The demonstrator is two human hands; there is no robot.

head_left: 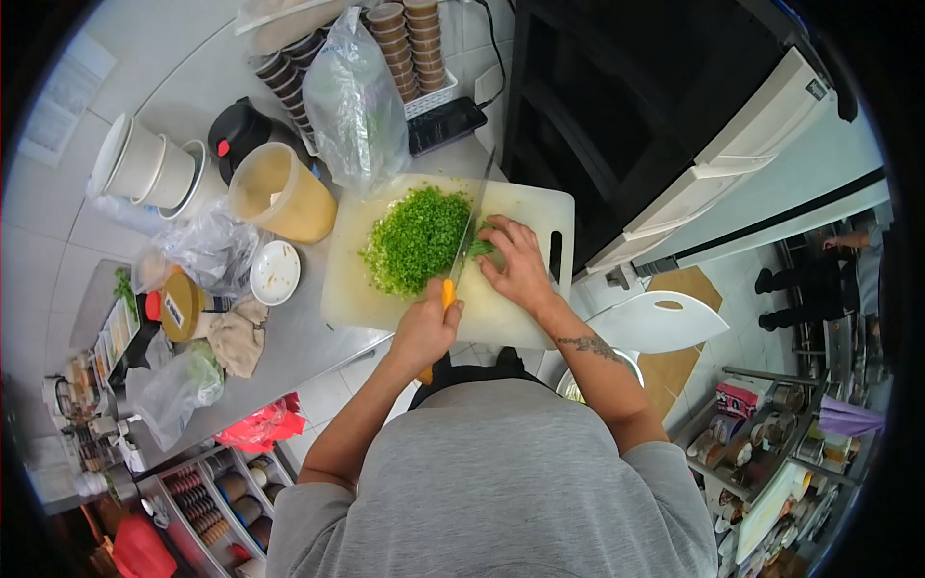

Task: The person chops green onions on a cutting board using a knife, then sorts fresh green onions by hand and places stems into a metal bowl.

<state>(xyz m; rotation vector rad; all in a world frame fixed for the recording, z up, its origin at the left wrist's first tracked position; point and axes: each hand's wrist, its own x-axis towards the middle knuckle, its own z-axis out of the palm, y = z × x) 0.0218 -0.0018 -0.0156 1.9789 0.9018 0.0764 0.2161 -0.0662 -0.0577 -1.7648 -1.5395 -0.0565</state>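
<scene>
My left hand (pixel 427 332) is closed around the yellow-orange handle of a kitchen knife (pixel 473 214). Its long blade stands along the right edge of a heap of finely chopped green onions (pixel 419 239). My right hand (pixel 515 258) has its fingers curled over a small bunch of uncut green onions (pixel 479 241), just right of the blade. Both the heap and the bunch lie on a white cutting board (pixel 525 323) with a dark handle slot on its right side.
Behind the board are a plastic bag (pixel 356 106), a phone (pixel 448 127) and stacked sauce cups (pixel 390 40). To the left stand a tub of yellowish liquid (pixel 303 207) and a small white dish (pixel 276 273). A dark-fronted appliance (pixel 597 106) rises at right; another person (pixel 838 279) stands farther off.
</scene>
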